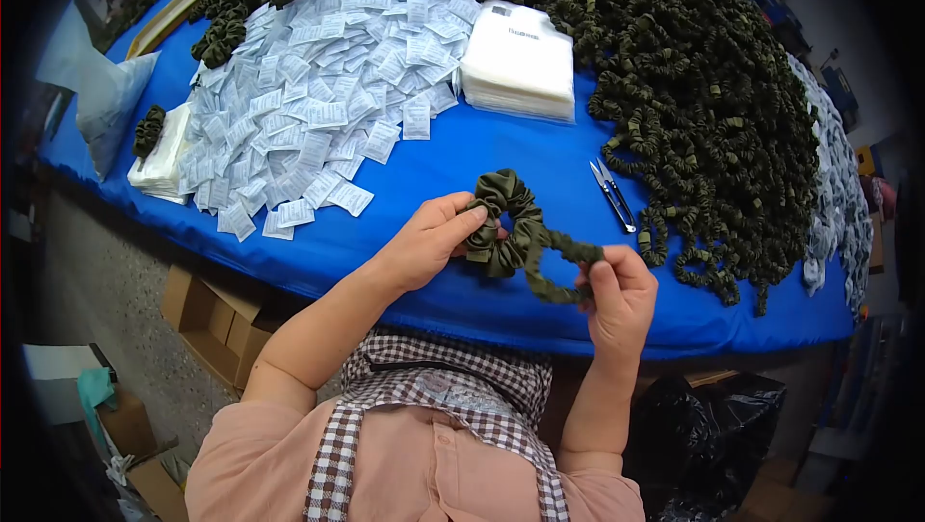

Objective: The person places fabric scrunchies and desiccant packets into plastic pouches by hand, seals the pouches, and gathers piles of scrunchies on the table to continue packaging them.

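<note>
Head view — left hand [434, 238] holds a scrunchie [523, 223]; packets [323, 113] bear illegible print.

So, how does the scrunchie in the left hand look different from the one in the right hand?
Fullness: the left-hand scrunchie is wide and puffy; the right-hand scrunchie is a much thinner band.
Shape: the left-hand scrunchie is roundish, the right-hand scrunchie a longer loop.
Hold: the left hand grips the first by its left side; the right hand pinches the second at its right end.
Both are dark green, gathered fabric rings.
</note>
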{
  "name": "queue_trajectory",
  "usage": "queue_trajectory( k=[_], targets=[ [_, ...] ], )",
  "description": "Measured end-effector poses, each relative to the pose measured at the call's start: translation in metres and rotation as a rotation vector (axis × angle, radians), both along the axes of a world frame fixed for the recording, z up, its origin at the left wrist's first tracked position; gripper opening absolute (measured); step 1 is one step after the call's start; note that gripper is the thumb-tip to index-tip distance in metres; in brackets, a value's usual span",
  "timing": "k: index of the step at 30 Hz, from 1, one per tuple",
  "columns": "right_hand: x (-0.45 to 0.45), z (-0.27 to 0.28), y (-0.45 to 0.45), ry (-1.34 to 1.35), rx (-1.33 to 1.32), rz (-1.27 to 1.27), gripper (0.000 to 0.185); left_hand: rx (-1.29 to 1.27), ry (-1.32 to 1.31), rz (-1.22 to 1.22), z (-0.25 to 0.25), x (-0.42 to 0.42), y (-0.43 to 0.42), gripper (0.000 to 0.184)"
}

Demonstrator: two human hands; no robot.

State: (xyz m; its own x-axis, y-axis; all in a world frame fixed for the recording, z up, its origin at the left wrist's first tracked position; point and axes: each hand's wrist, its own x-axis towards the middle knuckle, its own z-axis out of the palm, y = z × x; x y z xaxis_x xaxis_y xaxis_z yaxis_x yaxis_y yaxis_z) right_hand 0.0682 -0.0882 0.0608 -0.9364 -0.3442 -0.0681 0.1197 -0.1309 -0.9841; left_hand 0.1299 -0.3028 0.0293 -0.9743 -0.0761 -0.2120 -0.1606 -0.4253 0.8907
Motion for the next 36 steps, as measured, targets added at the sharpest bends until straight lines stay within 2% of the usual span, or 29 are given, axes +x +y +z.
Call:
queue_trajectory(
  k=[2,3,4,5,7,8,12,13,17,18,22,25,27,28,32,36],
  targets=[
    [-0.003,0.003,-0.018,0.106,0.069,0.092,0.009,0.092,-0.025,-0.004,-0.002,0.001,0.004,0.028],
    [-0.008,-0.003,-0.029,0.246,0.186,0.106,0.01,0.09,-0.023,-0.005,-0.003,0.001,0.004,0.028],
    [-0.014,-0.015,-0.038,0.388,0.302,0.119,0.011,0.18,-0.031,-0.001,-0.004,0.001,0.004,0.03],
    [-0.021,-0.025,-0.042,0.395,0.298,0.118,0.011,0.27,-0.036,0.002,-0.006,0.001,0.004,0.031],
    [-0.03,-0.04,-0.048,0.88,0.407,0.014,0.013,0.455,-0.05,0.012,-0.009,0.001,0.003,0.035],
    [-0.03,-0.04,-0.049,0.883,0.406,0.016,0.013,0.455,-0.048,0.014,-0.008,0.001,0.004,0.035],
    [-0.019,-0.043,-0.045,0.546,0.328,0.103,0.016,-0.125,0.038,0.019,-0.005,0.0,0.014,0.03],
    [-0.019,-0.04,-0.044,0.553,0.32,0.115,0.016,-0.13,0.041,0.034,-0.005,0.0,0.015,0.03],
    [-0.028,-0.02,-0.032,-0.107,0.095,0.448,0.023,-0.229,0.252,0.029,-0.017,0.002,0.014,0.026],
    [-0.03,-0.021,-0.034,-0.105,0.092,0.458,0.023,-0.234,0.252,0.039,-0.014,0.003,0.01,0.026],
    [-0.039,-0.029,-0.036,0.01,0.1,0.403,0.03,-0.524,0.097,-0.105,0.013,-0.002,-0.018,0.02],
    [-0.047,-0.033,-0.039,0.109,0.181,0.294,0.031,-1.299,0.136,0.313,0.015,-0.022,-0.059,0.029],
    [-0.051,-0.036,-0.041,0.205,0.264,0.186,0.032,-1.669,-0.112,0.377,0.013,-0.039,-0.078,0.027],
    [-0.052,-0.037,-0.041,0.208,0.262,0.181,0.032,-1.671,-0.105,0.376,0.011,-0.046,-0.085,0.027],
    [-0.045,-0.043,-0.045,0.397,0.422,0.061,0.029,-1.721,-0.422,0.321,0.003,-0.066,-0.096,0.023],
    [-0.045,-0.039,-0.042,0.359,0.385,0.082,0.033,-1.558,-0.312,0.324,-0.004,-0.063,-0.1,0.022]
  ],
)
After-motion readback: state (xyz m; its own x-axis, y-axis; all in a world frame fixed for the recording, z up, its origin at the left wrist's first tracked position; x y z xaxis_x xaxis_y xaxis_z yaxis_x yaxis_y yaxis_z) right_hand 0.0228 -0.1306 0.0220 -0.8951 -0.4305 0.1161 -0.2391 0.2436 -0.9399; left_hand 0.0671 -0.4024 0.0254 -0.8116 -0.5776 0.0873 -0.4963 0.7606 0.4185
